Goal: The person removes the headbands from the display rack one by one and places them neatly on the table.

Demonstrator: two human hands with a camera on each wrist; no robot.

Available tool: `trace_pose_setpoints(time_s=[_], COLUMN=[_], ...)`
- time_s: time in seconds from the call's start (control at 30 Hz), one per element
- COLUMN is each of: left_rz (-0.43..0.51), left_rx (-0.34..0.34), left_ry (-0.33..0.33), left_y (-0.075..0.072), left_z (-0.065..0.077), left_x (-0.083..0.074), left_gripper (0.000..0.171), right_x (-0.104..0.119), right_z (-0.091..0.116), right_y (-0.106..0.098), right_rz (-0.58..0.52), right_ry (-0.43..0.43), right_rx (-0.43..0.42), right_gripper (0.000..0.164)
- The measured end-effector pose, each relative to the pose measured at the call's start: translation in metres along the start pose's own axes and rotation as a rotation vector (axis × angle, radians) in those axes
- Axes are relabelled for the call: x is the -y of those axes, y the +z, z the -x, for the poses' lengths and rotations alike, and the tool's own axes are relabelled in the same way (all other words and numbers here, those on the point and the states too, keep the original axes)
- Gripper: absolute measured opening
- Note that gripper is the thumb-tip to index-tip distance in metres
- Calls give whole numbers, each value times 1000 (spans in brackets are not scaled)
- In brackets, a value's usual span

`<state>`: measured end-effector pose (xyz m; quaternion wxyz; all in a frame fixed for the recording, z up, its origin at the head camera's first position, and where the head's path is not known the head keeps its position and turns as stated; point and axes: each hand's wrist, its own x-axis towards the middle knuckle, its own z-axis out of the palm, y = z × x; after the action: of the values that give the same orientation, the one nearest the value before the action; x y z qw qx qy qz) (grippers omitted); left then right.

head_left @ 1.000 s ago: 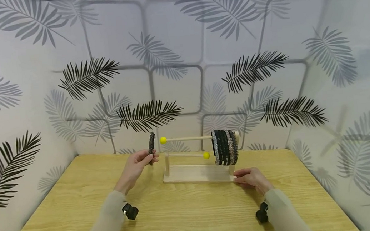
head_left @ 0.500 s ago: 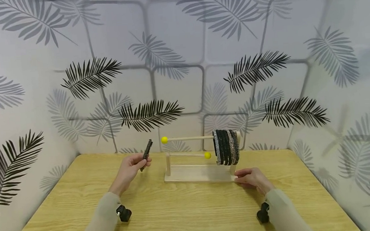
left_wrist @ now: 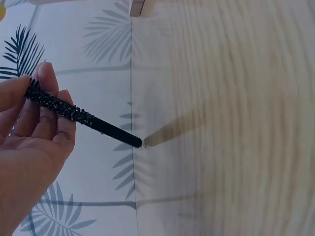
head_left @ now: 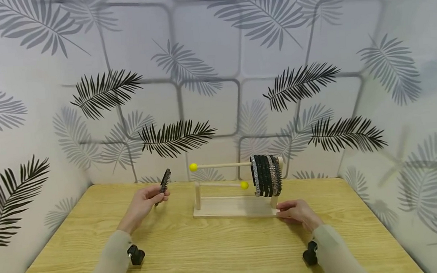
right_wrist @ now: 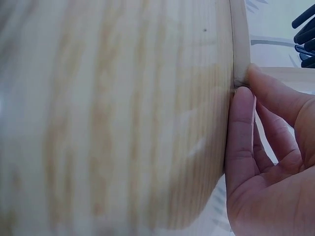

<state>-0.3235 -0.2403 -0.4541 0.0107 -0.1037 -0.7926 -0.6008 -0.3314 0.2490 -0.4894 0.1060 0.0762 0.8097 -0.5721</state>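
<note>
Black beaded headband (head_left: 165,183) is what we hold up in our left hand (head_left: 144,204), pinched between the thumb and the fingers. We have it to the left of the wooden stand (head_left: 232,206), apart from it, toward the back of the table (head_left: 219,255). It is tilted, its upper end leaning right in the head view. From the left wrist we see glittering, knobbly beads along part of it, then a smooth, plain black end.

Our right hand (head_left: 299,214) is at the right end of the stand's base, thumb and fingertip close together and pinching its corner.

On the stand's upper rod (head_left: 224,165) we see a row of headbands (head_left: 267,175), black and silvery ones packed side by side at the right, near the upright; a yellow ball (head_left: 193,167) caps the left end. The lower rod (head_left: 220,184) ends in another yellow ball, just left of the row.

We wear pale sleeves (head_left: 110,256), with a small black camera (head_left: 136,255) at each wrist. Behind the table we have a pale wall (head_left: 204,36) printed with grey and black fronds.
</note>
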Motion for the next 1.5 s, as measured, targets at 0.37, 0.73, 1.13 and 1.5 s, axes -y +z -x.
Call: trace_pose_setpoints(time_s=[0.37, 0.73, 1.13, 1.5], left_rz=[-75, -116, -168, -226], left_rx=[55, 172, 197, 201], left_ry=[-22, -23, -32, -58], left_y=[-19, -41, -64, -77], left_z=[4, 11, 16, 17], left_x=[11, 22, 30, 39], left_gripper=[30, 41, 48, 42], right_x=[3, 1, 2, -1], right_z=[0, 2, 2, 1], right_y=[-1, -1, -2, 0], right_rz=[32, 14, -11, -19], right_ry=[6, 15, -2, 6], right_rx=[-15, -14, -2, -13], right_gripper=[34, 34, 37, 34])
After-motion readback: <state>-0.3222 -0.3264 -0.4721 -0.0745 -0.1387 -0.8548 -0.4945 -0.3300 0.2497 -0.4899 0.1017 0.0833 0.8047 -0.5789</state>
